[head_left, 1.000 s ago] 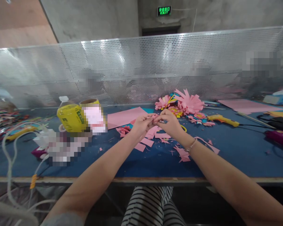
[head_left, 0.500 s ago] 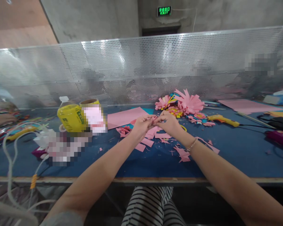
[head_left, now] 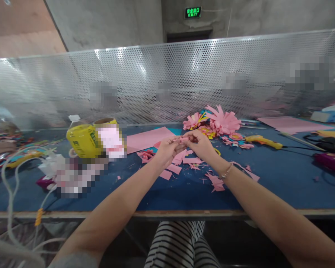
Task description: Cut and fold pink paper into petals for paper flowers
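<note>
Between the fingertips of both hands is a small piece of pink paper (head_left: 185,140), partly hidden by the fingers. My left hand (head_left: 169,149) pinches it from the left, and my right hand (head_left: 200,144) grips it from the right; the two hands meet just above the table. Beneath them lie cut pink paper pieces (head_left: 175,168) and tiny scraps. A spiky pink paper cutout (head_left: 216,182) rests nearer the table edge, below my right wrist. Beyond my right hand sits a pile of pink paper flowers (head_left: 223,121) with yellow and blue ones among them.
A yellow glue gun (head_left: 264,142) with a black cord lies to the right. On the left stand a yellow-labelled bottle (head_left: 83,139) and a tape roll (head_left: 105,122), near white cables (head_left: 12,190). A perforated metal panel (head_left: 145,85) closes off the table's back.
My right fingers have shifted slightly on the pink paper, and more of it shows between the hands. The objects on the table stay where they were.
</note>
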A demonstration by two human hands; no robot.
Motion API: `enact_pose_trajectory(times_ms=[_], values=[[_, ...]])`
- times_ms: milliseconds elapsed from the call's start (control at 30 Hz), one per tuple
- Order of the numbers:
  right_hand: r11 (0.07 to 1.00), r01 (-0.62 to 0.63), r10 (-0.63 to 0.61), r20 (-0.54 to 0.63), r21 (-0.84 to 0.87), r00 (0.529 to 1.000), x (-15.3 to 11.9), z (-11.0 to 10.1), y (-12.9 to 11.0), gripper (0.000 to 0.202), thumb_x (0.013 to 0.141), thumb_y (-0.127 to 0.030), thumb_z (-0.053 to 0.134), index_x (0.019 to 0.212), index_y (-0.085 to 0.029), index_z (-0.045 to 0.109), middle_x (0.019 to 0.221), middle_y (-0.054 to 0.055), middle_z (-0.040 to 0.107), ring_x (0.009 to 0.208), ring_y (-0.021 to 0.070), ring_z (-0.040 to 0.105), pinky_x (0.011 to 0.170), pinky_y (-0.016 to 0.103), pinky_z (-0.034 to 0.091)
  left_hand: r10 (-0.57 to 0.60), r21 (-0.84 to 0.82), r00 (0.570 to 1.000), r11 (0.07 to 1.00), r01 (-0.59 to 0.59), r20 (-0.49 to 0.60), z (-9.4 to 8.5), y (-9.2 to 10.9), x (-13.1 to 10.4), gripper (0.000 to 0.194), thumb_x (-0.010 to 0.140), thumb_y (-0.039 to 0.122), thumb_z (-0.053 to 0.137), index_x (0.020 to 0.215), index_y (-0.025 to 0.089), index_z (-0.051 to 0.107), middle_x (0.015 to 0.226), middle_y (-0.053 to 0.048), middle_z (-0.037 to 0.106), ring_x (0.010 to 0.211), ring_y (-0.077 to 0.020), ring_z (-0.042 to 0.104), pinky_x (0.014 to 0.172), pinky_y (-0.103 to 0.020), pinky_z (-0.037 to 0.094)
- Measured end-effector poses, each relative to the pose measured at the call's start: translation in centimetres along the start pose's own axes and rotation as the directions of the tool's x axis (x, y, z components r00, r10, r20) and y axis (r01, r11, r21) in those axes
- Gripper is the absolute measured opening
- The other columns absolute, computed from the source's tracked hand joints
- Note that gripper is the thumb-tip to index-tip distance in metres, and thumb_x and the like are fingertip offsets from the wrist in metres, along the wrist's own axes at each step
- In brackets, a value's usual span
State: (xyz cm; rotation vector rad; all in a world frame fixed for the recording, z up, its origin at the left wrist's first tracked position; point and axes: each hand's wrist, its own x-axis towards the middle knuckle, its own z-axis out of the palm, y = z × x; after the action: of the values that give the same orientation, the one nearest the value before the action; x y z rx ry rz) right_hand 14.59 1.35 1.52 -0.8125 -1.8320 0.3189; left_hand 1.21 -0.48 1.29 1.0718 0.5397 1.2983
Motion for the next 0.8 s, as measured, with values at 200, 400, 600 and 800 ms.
enact_pose_trajectory(times_ms=[200, 400, 600, 800], values=[[0.990, -0.105, 0.110, -0.051, 0.094, 0.993, 0.2, 0.3, 0.5, 0.029, 0.062, -0.026, 0.060, 0.088, -0.015, 0.052, 0.075, 0.001, 0.048, 0.060, 0.0094, 0.044, 0.058, 0.025, 0.040, 0.014, -0.016, 1.000, 1.000, -0.014, -0.027, 0.4, 0.2, -0.3, 0.012, 0.068, 0.010, 0.055, 0.080, 0.011, 0.057, 0.068, -0.004, 0.065, 0.068, -0.0114, 0.062, 0.085, -0.034, 0.042], [0.962, -0.180, 0.177, 0.032, 0.207, 0.984, 0.3, 0.3, 1.1, 0.033, 0.062, -0.028, 0.060, 0.091, -0.015, 0.053, 0.086, 0.005, 0.055, 0.067, 0.0115, 0.051, 0.063, 0.028, 0.044, 0.059, 0.066, 0.998, 0.996, -0.058, -0.005, 0.4, 0.3, -0.2, 0.018, 0.063, 0.008, 0.058, 0.081, 0.012, 0.058, 0.071, -0.003, 0.065, 0.072, -0.0112, 0.061, 0.085, -0.032, 0.042], [0.937, -0.225, 0.202, 0.108, 0.269, 0.973, 0.1, 0.2, 1.0, 0.024, 0.065, -0.030, 0.057, 0.083, -0.014, 0.057, 0.071, 0.002, 0.059, 0.063, 0.0118, 0.054, 0.063, 0.028, 0.046, 0.077, 0.137, 0.997, 0.988, -0.072, -0.031, 0.1, 0.3, 0.0, 0.025, 0.060, 0.011, 0.063, 0.084, 0.011, 0.054, 0.072, -0.003, 0.064, 0.070, -0.0102, 0.061, 0.084, -0.032, 0.043], [0.902, -0.275, 0.254, 0.107, 0.332, 0.961, 0.1, 0.2, 0.4, 0.020, 0.064, -0.027, 0.057, 0.081, -0.015, 0.059, 0.064, 0.002, 0.060, 0.060, 0.0122, 0.056, 0.062, 0.028, 0.048, 0.074, 0.144, 0.993, 0.988, -0.060, -0.089, -0.2, 0.3, 0.1, 0.026, 0.061, 0.012, 0.063, 0.083, 0.012, 0.049, 0.070, -0.002, 0.062, 0.067, -0.0105, 0.061, 0.081, -0.032, 0.044]])
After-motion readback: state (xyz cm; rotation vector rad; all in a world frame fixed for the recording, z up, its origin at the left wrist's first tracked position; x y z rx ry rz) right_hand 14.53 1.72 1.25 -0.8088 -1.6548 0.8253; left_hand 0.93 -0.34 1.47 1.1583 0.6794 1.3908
